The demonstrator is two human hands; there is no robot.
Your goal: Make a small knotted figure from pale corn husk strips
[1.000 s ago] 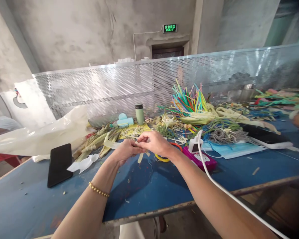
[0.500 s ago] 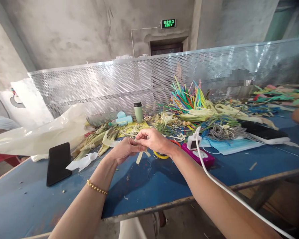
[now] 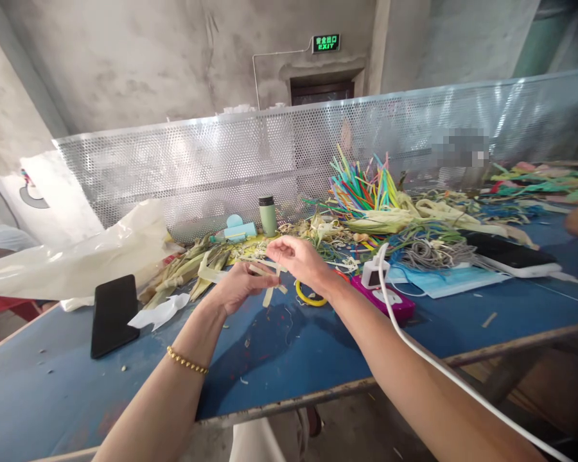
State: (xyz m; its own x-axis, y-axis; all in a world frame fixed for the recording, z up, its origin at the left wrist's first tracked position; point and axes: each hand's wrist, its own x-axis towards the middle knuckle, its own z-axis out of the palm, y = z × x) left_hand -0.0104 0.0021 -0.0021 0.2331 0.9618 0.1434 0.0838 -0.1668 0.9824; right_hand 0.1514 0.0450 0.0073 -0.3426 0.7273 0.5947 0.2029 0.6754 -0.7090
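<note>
My left hand (image 3: 243, 283) is closed in a pinch on several narrow, pale corn husk strips (image 3: 268, 297), which cross at its fingertips above the blue table. Just up and to the right, my right hand (image 3: 298, 262) has its fingers curled towards the thumb. Pale strips run close beneath those fingers, and whatever may be between them is too small to make out. A wider pale husk piece (image 3: 209, 273) lies behind my left hand. Scissors with a yellow handle (image 3: 311, 300) rest under my right wrist, partly hidden by it.
Along the back stand a green bottle (image 3: 267, 217) and a bundle of coloured stems (image 3: 363, 186). A black phone (image 3: 114, 316) lies left. On the right are a purple box (image 3: 399, 308), a charger with a white cable (image 3: 404, 340), grey cord (image 3: 433, 249) and a blue mask (image 3: 455, 281).
My right hand has lifted slightly up and right, away from my left fingertips. More of the crossed strips in my left hand now shows.
</note>
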